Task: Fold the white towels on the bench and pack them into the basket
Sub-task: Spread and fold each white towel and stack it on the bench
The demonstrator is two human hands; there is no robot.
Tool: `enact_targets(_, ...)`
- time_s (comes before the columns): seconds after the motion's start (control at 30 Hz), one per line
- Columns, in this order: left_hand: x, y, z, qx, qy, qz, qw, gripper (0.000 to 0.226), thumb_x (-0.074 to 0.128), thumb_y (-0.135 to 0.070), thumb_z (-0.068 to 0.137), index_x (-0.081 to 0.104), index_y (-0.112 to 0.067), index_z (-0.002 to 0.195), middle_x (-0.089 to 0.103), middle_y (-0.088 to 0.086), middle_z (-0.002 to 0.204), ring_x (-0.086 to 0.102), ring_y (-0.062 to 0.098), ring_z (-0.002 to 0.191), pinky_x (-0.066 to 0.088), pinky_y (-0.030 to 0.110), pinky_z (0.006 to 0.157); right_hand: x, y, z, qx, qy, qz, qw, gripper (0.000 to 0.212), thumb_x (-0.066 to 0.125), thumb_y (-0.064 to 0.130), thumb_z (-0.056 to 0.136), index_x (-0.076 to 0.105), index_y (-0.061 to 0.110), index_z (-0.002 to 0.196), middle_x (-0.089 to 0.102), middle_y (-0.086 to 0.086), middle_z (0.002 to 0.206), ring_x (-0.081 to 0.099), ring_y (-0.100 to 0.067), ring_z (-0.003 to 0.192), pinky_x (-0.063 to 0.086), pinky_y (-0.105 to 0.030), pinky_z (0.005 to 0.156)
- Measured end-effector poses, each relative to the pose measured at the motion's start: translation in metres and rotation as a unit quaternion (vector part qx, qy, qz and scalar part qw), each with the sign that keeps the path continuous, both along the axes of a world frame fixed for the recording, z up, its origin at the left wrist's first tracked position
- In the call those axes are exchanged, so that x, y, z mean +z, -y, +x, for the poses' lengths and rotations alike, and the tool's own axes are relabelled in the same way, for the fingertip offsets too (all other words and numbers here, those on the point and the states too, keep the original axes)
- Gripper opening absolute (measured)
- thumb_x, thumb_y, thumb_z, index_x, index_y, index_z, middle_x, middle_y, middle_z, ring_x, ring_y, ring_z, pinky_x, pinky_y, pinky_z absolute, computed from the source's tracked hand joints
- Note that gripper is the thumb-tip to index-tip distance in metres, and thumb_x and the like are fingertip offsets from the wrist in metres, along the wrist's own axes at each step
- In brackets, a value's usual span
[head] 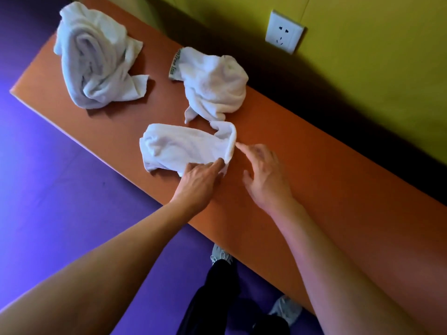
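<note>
Head view of an orange worktop [302, 165] set along a yellow-green wall, carrying 3 white towels, all unfolded. The nearest towel [183, 146] lies bunched in a loose roll near the worktop's front edge, with 1 end curled upward at the right. The middle towel [215, 85] is a crumpled heap just beyond it, showing a printed hem band at its left edge; the 2 appear to touch or nearly touch at 1 corner. The far towel [94, 59], the largest heap, lies well apart toward the far end of the worktop. No basket is in view.

The left hand [199, 180] rests with its fingertips on the near right corner of the nearest towel; whether it pinches the cloth or only presses it cannot be told. The right hand [263, 172] is open with fingers spread, holding nothing, its index fingertip just beside the curled right end of the same towel.

Handling, as a judgement: the cloth is terry, soft and light, with no stiffness of its own, so it will sag and follow any pull and will not keep a shape until laid flat. It is neither slippery nor fragile, and its pile should give good friction. The surest hold is at 2 corners along 1 short hem, 1 per hand, so the roll can be shaken open and spread on the bare worktop before the first fold.
</note>
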State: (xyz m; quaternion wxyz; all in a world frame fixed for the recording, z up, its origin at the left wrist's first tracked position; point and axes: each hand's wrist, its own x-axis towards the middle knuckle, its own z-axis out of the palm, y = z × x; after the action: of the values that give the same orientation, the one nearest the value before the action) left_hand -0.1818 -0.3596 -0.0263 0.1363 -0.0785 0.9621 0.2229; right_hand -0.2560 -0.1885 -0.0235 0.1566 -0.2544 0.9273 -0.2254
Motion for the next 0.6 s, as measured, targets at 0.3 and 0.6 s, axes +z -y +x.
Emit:
enact_targets(0.3,0.089,-0.057,0.047,-0.002,-0.081,0.096,0.992,0.009,0.046,-0.016,0.101,0.047,-0.021,0.108,0.058,-0.001,0.090,0.052,0.023,0.079,0.041,0.037,0.060,0.033,-0.048,0.016,0.065,-0.012,-0.015,0.998,0.019,0.070,0.041,0.090,0.057,0.028,0.095,0.063,0.008,0.113,0.057,-0.017,0.118,0.031,-0.041,0.116)
enact_targets(0.6,0.203,-0.134,0.061,0.060,-0.154,0.100,0.981,0.013,0.045,-0.014,0.100,0.047,-0.011,0.112,0.053,-0.001,0.083,0.047,0.028,0.068,0.035,0.036,0.061,0.150,-0.177,0.046,-0.158,-0.013,-0.095,0.983,0.012,0.069,0.012,0.090,0.067,0.023,0.096,0.070,0.005,0.090,0.065,-0.016,0.079,0.054,-0.030,0.064)
